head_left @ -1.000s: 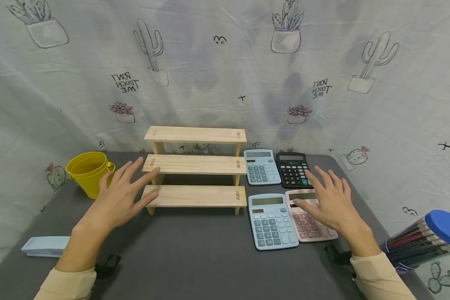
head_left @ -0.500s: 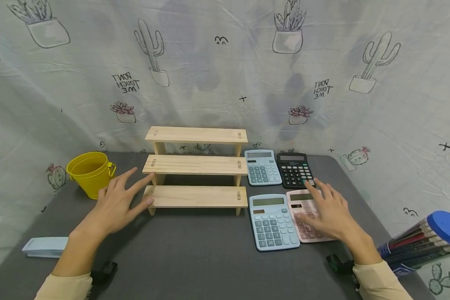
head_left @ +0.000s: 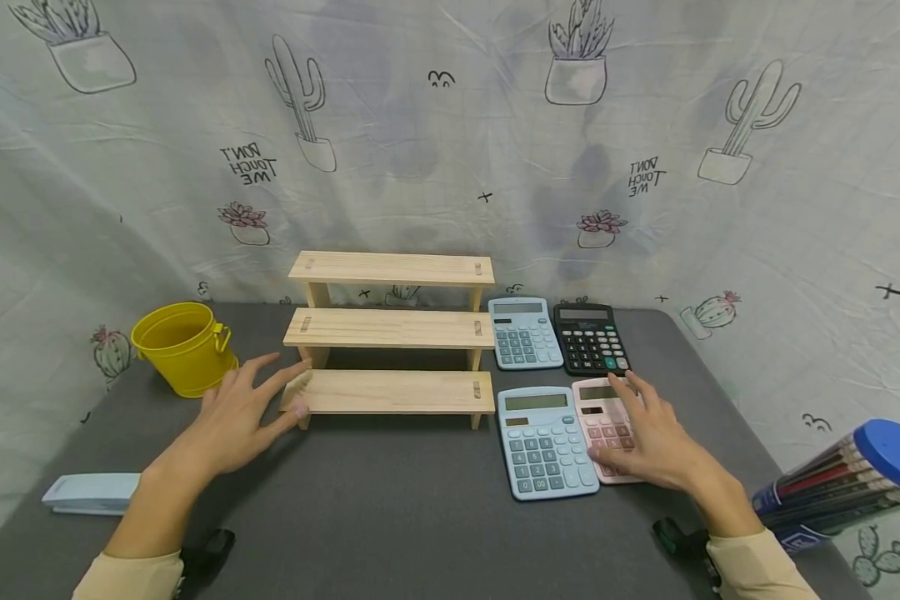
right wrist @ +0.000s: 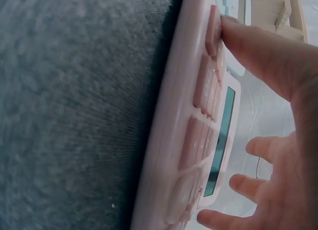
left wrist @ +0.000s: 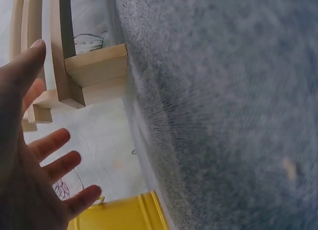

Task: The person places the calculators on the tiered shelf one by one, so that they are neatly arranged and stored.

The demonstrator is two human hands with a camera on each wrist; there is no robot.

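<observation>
Both left hand [head_left: 228, 421], by the rack [head_left: 390, 392], and right hand [head_left: 658, 446], over the pink calculator [head_left: 609, 427], have fingers apart, I'd guess pre-grasp; gripping would need them curled.

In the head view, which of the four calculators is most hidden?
The pink one, partly behind the right hand; the black one and both blue ones show clearly.

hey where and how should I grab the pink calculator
I'd take the pink calculator by its near short edge, coming in low from the person's side and tipping it up. It lies flat and that edge faces open tabletop, while the front light-blue calculator sits close along its left and the black calculator close behind.
</observation>
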